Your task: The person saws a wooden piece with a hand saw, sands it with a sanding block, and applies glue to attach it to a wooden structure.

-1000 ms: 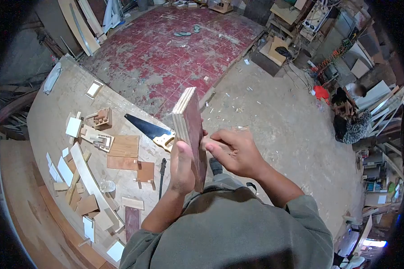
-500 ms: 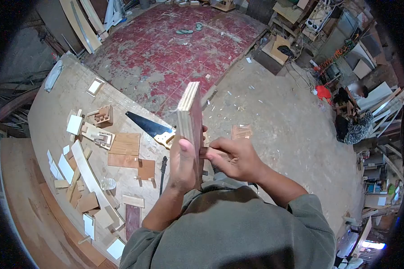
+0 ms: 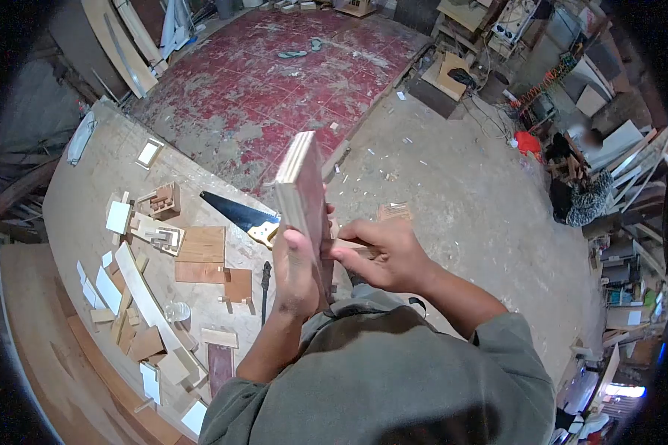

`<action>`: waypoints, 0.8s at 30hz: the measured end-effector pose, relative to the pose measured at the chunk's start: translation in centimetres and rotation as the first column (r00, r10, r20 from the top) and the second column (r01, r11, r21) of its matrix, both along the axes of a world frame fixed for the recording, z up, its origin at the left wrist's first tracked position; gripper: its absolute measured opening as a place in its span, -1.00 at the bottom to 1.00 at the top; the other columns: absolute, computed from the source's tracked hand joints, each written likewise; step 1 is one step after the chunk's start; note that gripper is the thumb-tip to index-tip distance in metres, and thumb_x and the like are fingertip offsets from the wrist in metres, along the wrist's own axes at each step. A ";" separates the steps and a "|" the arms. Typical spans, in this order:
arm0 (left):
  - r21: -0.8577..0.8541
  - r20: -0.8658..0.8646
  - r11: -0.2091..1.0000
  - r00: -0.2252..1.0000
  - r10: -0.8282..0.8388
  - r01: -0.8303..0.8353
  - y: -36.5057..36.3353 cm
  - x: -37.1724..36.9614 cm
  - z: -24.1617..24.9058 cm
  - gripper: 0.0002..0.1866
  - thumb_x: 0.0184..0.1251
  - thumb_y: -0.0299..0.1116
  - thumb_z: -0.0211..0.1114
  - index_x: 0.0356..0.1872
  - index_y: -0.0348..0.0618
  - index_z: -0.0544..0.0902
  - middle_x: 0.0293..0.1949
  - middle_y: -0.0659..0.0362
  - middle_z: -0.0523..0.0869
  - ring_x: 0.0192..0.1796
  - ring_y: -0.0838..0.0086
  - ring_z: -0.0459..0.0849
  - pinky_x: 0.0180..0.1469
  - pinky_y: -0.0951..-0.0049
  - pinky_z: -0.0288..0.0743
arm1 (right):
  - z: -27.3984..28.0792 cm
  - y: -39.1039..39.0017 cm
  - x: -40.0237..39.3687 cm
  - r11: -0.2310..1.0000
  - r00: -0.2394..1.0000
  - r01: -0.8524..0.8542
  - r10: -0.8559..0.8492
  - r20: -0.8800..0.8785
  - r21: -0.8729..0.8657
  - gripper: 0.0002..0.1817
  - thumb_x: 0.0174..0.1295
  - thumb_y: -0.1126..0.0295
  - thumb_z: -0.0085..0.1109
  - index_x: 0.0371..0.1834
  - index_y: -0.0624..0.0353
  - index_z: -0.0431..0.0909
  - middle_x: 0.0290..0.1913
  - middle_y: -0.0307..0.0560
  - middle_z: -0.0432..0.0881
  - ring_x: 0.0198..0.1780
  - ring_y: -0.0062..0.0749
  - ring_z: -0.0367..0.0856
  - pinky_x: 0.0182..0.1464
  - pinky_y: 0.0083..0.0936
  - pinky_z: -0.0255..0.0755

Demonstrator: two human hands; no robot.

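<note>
My left fingers [image 3: 295, 240] clamp one thick, maroon-faced plywood board [image 3: 309, 178]; my right fingers [image 3: 358, 261], pinched together, grip one small brown wooden piece [image 3: 333, 245] beside it.

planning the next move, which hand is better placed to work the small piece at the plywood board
Probably the right hand: it appears to pinch the small wooden piece at the reddish face of the plywood board. The left hand is busy supporting that board.
</note>
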State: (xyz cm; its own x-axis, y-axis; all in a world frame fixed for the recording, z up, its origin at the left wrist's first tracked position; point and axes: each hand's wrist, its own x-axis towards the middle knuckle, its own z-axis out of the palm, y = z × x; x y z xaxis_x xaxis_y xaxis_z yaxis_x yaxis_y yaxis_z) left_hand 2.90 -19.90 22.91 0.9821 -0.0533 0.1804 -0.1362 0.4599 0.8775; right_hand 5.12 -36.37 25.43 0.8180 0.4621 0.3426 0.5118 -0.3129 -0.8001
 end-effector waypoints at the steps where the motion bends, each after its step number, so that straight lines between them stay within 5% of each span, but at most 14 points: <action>1: -0.076 -0.042 0.997 0.999 -0.018 0.014 -0.2 0.1 -0.5 -0.12 0.50 0.33 -0.11 0.35 -0.43 0.29 0.06 0.14 0.50 0.01 0.52 0.49 0.07 0.49 0.39 | 0.2 -0.1 0.3 0.999 0.999 0.028 -0.028 0.034 -0.016 -0.77 0.27 0.24 0.34 -0.23 0.20 0.67 -0.42 0.05 0.67 -0.44 -0.14 0.72 -0.37 -0.40 0.53; 4: 0.089 0.022 0.986 0.990 0.141 -0.143 -2.2 -1.3 -0.3 -0.10 0.49 0.34 -0.11 0.36 -0.45 0.28 0.07 0.13 0.50 0.08 0.49 0.49 0.10 0.47 0.38 | 1.7 -0.8 1.6 0.983 0.983 0.182 -0.182 -0.007 0.032 -0.80 0.27 0.32 0.34 -0.22 0.26 0.66 -0.44 0.02 0.66 -0.43 -0.33 0.67 -0.35 -0.51 0.48; 5: -0.071 -0.052 0.978 0.979 0.195 -0.198 -3.3 -1.8 -0.3 -0.17 0.57 0.28 -0.27 0.44 -0.35 0.25 0.28 0.02 0.49 0.32 0.28 0.46 0.39 0.23 0.28 | 1.3 -0.7 1.3 0.982 0.984 0.176 -0.175 -0.022 0.064 -0.80 0.27 0.31 0.35 -0.23 0.24 0.67 -0.45 0.02 0.65 -0.44 -0.35 0.68 -0.35 -0.52 0.48; 8: -0.015 0.017 0.997 0.997 -0.080 0.080 -0.1 -0.3 -0.3 -0.11 0.52 0.30 -0.14 0.43 -0.47 0.21 0.26 0.01 0.43 0.27 0.36 0.41 0.33 0.30 0.26 | 0.2 -0.6 -1.9 0.999 0.998 0.019 -0.021 -0.053 -0.041 -0.77 0.27 0.25 0.33 -0.25 0.21 0.68 -0.43 0.09 0.68 -0.43 -0.15 0.73 -0.34 -0.39 0.54; 12: 0.144 0.086 0.988 0.996 0.038 -0.050 -1.9 -0.9 0.8 -0.10 0.50 0.32 -0.12 0.43 -0.43 0.22 0.27 0.03 0.42 0.26 0.37 0.43 0.30 0.29 0.31 | 1.7 -1.4 0.1 0.993 0.990 0.119 -0.120 -0.069 -0.008 -0.77 0.23 0.24 0.36 -0.27 0.19 0.67 -0.44 0.11 0.65 -0.42 -0.07 0.72 -0.34 -0.34 0.55; 24: 0.025 0.038 1.000 0.999 0.013 -0.014 -1.6 -2.0 -0.2 -0.09 0.48 0.35 -0.10 0.38 -0.44 0.24 0.16 0.04 0.46 0.17 0.42 0.46 0.19 0.41 0.33 | 0.0 -1.4 -2.6 0.995 0.995 0.095 -0.095 -0.041 0.006 -0.76 0.27 0.24 0.34 -0.17 0.18 0.69 -0.38 0.12 0.69 -0.32 -0.08 0.76 -0.30 -0.36 0.56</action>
